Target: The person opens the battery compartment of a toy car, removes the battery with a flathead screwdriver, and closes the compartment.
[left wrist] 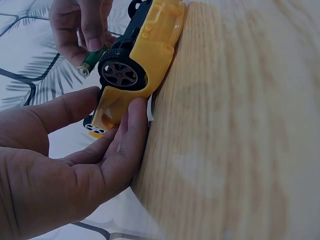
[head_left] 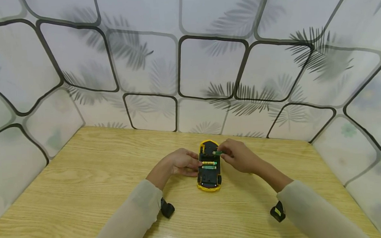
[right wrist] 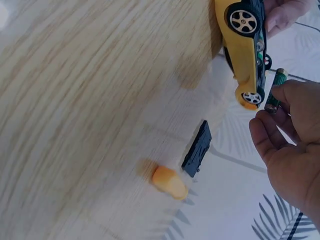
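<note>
A yellow toy car [head_left: 209,178] lies upside down on the table, its black underside facing up. Two batteries [head_left: 209,163] sit side by side in the open compartment in its middle. My left hand [head_left: 182,162] grips the car's left side; in the left wrist view the thumb is at the upper edge and the fingers are against the yellow body [left wrist: 155,57]. Between thumb and fingers, my right hand [head_left: 241,156] pinches a green battery [right wrist: 276,86] just over the far right part of the car. The left wrist view shows one end of this battery [left wrist: 91,62] pointing outward.
In the right wrist view, a flat black cover [right wrist: 197,149] and a blurred orange-yellow piece [right wrist: 169,182] lie on the wooden table [head_left: 93,174]. Patterned white panels [head_left: 151,112] stand along the table's back and sides.
</note>
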`<state>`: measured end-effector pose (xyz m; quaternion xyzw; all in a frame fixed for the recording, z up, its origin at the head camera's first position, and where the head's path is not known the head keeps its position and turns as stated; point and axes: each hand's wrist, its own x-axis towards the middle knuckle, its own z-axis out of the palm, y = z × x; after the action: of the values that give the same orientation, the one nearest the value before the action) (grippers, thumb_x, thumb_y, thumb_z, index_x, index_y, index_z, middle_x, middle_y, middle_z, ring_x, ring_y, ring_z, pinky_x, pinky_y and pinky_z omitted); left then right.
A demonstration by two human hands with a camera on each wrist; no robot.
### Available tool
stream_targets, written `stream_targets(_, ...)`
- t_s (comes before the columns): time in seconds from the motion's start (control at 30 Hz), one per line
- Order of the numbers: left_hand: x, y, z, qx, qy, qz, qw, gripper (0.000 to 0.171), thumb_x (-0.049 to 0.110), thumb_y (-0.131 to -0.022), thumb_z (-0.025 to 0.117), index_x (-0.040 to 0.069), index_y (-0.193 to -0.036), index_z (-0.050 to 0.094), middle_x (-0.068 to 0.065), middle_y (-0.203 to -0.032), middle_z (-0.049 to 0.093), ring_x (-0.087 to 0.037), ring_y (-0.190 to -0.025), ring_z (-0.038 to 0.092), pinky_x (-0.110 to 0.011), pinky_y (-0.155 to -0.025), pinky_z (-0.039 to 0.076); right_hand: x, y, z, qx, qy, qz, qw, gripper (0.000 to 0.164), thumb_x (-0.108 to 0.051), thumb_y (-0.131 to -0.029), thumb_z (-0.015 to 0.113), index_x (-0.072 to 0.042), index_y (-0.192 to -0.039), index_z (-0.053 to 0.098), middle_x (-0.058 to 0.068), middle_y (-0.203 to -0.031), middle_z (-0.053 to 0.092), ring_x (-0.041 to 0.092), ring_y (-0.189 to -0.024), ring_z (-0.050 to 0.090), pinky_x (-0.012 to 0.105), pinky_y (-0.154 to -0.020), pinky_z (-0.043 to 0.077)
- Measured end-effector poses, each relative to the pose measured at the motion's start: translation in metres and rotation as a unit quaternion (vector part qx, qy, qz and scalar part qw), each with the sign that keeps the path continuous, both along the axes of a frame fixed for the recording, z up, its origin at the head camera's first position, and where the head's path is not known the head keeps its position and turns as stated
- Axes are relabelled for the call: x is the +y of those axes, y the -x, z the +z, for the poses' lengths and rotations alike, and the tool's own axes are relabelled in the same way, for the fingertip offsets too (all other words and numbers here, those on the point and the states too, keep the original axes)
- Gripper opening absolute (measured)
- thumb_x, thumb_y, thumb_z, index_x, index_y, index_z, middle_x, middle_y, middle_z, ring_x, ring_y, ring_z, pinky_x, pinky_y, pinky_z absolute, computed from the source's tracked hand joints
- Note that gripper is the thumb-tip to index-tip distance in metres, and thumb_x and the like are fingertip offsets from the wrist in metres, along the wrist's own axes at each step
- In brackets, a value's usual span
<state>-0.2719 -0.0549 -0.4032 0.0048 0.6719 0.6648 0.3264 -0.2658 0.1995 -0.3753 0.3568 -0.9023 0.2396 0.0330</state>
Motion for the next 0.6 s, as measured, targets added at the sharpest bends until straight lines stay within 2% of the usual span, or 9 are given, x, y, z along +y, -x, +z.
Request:
stream_targets(0.23,0.0,0.0,0.0,0.002,0.001,0.0,1.0,0.053,0.0,-0.099,0.065,-0.007,-0.148,0.047,-0.02,-0.122,0.066,-0.027,-0.103,0.066,-0.043,-0.091,0.059,0.02,0.001,-0.003,-0.003,-0.007,-0.021,1.0,0.013,-0.001,-0.099,0.066,-0.002,-0.111,0.068,0.006,-0.101,0.064,0.013,-0.083,0.058,0.034,-0.07,0.053)
stream_targets(0.43,0.0,0.0,0.0,0.003,0.002,-0.001,1.0,0.053,0.0,-0.099,0.064,-0.007,-0.148,0.047,-0.02,-0.122,0.066,-0.027,-0.104,0.066,-0.043,-0.091,0.059,0.034,0.004,-0.007,-0.017,-0.034,-0.039,0.999,0.01,-0.001,-0.099,0.066,-0.002,-0.109,0.067,0.006,-0.1,0.063,0.012,-0.082,0.056,0.034,-0.068,0.051)
stream_targets(0.6,0.0,0.001,-0.001,0.002,0.004,-0.002,1.0,0.054,0.0,-0.099,0.065,-0.007,-0.149,0.045,-0.02,-0.123,0.066,-0.028,-0.106,0.067,-0.043,-0.09,0.059,0.04,0.006,-0.009,-0.024,-0.057,-0.051,0.997,0.012,-0.001,-0.098,0.066,-0.002,-0.109,0.067,0.007,-0.101,0.064,0.015,-0.083,0.058,0.036,-0.071,0.053)
